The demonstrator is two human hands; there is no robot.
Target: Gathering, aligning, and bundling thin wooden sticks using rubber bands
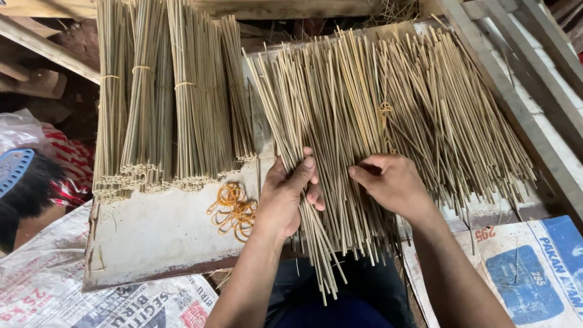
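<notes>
The left hand gripped a sheaf of sticks on the board; the right hand lay flat, loose, on them. Light, stiff, probably brittle: best held mid-length

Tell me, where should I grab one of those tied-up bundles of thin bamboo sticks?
Probably around the middle of a tied bundle of thin pale bamboo sticks, at its yellow rubber band. Come from above and wrap your fingers round: the bundle lies flat, and the band pinches the sticks tight there, so they shouldn't slip loose.
</notes>
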